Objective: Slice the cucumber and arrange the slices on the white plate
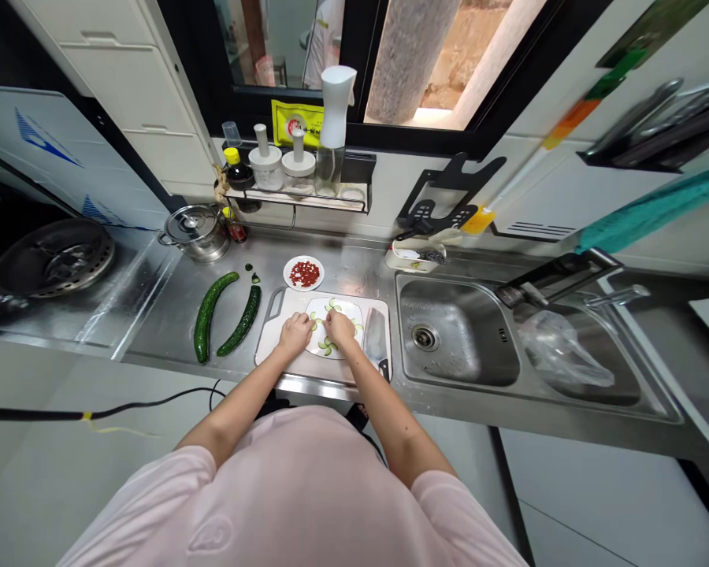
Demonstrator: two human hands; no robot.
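A white plate (pixel 347 306) lies on a pale cutting board (pixel 265 346), with thin green-edged cucumber slices (pixel 328 346) set in small curved clusters around it. My left hand (pixel 296 332) is at the plate's left rim, its fingers curled together. Over the upper middle of the plate, my right hand (pixel 339 327) has its fingers pinched. What either hand holds is too small or hidden to make out. A broad-bladed knife (pixel 376 335) rests along the board's right side, its dark handle toward me. Behind the board stands a small white dish (pixel 287 276) of little red pieces (pixel 305 273).
Two cucumbers, one whole (pixel 208 315) and one cut at its tip (pixel 242 319), lie left of the board, near small end pieces (pixel 256 278). A lidded pot (pixel 196 232) stands behind them. At right is a sink (pixel 458 339) with a plastic bag (pixel 561 350) in its second basin.
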